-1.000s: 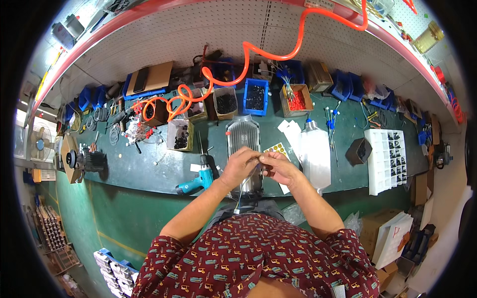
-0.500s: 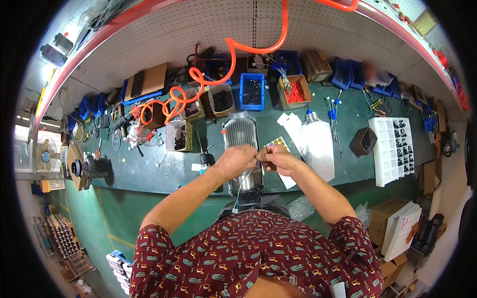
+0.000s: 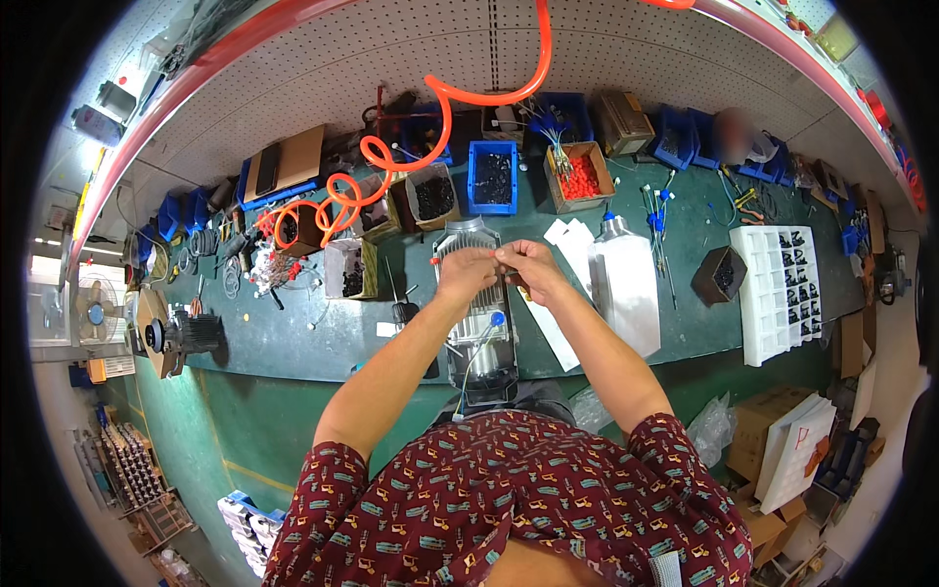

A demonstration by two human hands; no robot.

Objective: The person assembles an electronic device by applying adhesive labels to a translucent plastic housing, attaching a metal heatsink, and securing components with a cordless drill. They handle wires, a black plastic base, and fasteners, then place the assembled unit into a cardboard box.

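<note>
A ribbed metal housing [image 3: 479,338] lies lengthwise on the near edge of the green workbench, its lower end towards my body. Over its upper part my left hand [image 3: 469,271] and my right hand [image 3: 529,266] meet, fingertips pinched together. Whatever sits between the fingers is too small to make out. On the housing shows a round blue piece [image 3: 497,319], and a thin pale wire [image 3: 470,362] hangs down over the near end. To the right stands a smooth silver housing [image 3: 625,289], with white sheets [image 3: 551,331] between it and my right forearm. A screwdriver [image 3: 400,305] lies left of my left wrist.
Behind the hands stand a blue bin [image 3: 492,178] of dark small parts and a box of red caps [image 3: 577,176]. An orange coiled hose [image 3: 440,93] hangs above. A white compartment tray [image 3: 768,293] sits right; a dark motor [image 3: 186,333] sits far left.
Both hands have moved up and away from my body along the housing, still fingertip to fingertip. The blue piece on the housing has come into view below them.
</note>
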